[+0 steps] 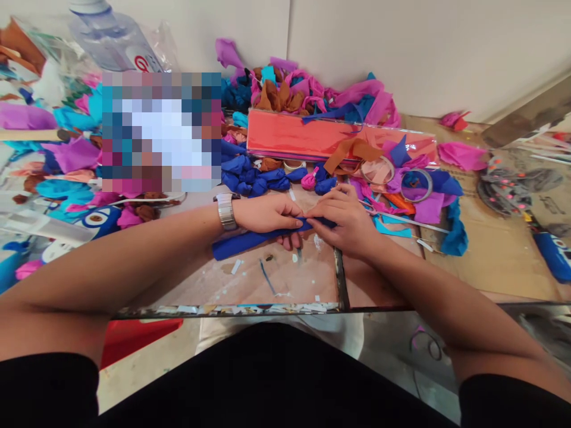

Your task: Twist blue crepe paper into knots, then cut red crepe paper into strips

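Observation:
A long dark blue strip (250, 242) of thin material stretches between both hands above the table. My left hand (272, 215), with a metal watch at its wrist, pinches the strip between thumb and fingers, and some fingertips show below it. Close against it, my right hand (341, 219) grips the strip's other part with thumb and fingertips. The wider end of the strip sticks out to the left, under my left wrist. Several blue knotted pieces (256, 180) lie just behind the hands.
A flat red packet (303, 135) in clear wrap lies behind the hands. Coloured scraps (74, 154) are heaped at left. A plastic bottle (113, 38) stands at back left. Tape rolls (416, 185) sit right of centre, a grey pincushion-like object (502, 187) farther right.

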Demonstrator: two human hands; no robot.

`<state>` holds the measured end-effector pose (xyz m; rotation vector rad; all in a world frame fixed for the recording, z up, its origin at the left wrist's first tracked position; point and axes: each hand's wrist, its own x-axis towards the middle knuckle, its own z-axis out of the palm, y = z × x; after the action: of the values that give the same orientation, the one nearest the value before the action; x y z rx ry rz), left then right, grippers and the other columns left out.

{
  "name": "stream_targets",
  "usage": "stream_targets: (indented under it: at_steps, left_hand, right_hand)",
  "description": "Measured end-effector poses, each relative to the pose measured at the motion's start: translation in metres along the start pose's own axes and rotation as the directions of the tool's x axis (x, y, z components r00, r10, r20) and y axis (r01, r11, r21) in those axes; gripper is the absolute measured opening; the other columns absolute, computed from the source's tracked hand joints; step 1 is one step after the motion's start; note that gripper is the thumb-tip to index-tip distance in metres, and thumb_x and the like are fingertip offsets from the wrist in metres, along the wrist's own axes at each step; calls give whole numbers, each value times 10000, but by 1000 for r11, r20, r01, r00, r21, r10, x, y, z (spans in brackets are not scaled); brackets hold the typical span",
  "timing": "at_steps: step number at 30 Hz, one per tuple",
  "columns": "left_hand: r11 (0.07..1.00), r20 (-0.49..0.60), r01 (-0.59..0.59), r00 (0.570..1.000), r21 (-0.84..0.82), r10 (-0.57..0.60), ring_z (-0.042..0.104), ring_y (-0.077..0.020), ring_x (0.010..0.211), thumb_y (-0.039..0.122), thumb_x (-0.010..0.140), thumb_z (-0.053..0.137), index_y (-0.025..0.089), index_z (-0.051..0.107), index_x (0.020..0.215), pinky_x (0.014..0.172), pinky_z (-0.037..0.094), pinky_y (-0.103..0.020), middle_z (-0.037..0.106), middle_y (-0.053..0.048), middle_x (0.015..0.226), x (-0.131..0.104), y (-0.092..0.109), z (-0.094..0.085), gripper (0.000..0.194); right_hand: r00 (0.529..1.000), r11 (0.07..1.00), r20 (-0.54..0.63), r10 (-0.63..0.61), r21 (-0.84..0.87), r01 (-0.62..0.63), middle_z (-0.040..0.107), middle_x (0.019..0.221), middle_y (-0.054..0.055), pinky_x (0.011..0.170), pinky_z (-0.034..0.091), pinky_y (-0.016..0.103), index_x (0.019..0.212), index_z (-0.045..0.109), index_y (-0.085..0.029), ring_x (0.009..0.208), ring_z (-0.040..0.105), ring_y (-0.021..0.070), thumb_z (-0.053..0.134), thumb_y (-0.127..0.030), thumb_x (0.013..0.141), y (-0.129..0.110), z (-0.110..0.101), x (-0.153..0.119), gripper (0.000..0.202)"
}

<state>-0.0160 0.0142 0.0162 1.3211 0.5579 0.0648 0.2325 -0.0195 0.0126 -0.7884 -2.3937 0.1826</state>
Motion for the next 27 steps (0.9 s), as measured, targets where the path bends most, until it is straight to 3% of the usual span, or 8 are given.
stream_targets:
  at_steps: [6, 13, 21, 27]
  left_hand:
    - [1000, 4, 7, 1000, -14, -7, 786, -134, 720, 392, 988, 743, 121, 696, 993, 643, 590, -160, 827, -126, 915, 0, 0, -1, 275]
    - [999, 1, 34, 999, -35, -34, 758, -115, 673, 301, 981, 708, 143, 715, 989, 675, 586, -164, 811, -59, 821, -1, 3, 0, 158]
    - [996, -75, 24, 997, -80, -31, 753, -151, 676, 415, 1012, 673, 130, 756, 936, 710, 598, -215, 786, -75, 757, -3, 7, 2, 306]
    - [996, -21, 27, 999, -82, -29, 773, -156, 706, 376, 995, 706, 138, 707, 955, 755, 616, -239, 796, -79, 777, -3, 6, 0, 241]
  right_hand:
    - [999, 999, -18, -38, 1, 38, 816, 938, 38, 998, 431, 480, 1064, 803, -263, 911, 716, 214, 695, -260, 1022, 1, -1, 0, 116]
    - [999, 999, 2, -40, 8, 40, 834, 974, 31, 1010, 428, 486, 1074, 812, -284, 935, 722, 215, 691, -262, 1022, 3, 0, -1, 132]
    - [1000, 1000, 8, -12, 7, 11, 841, 974, 23, 1040, 429, 507, 1047, 816, -305, 941, 729, 217, 673, -277, 1027, 0, -2, 1, 146]
    - [1000, 1000, -5, 14, 7, -14, 844, 988, 18, 1070, 418, 513, 1048, 807, -298, 937, 734, 211, 682, -270, 1025, 0, -2, 0, 130]
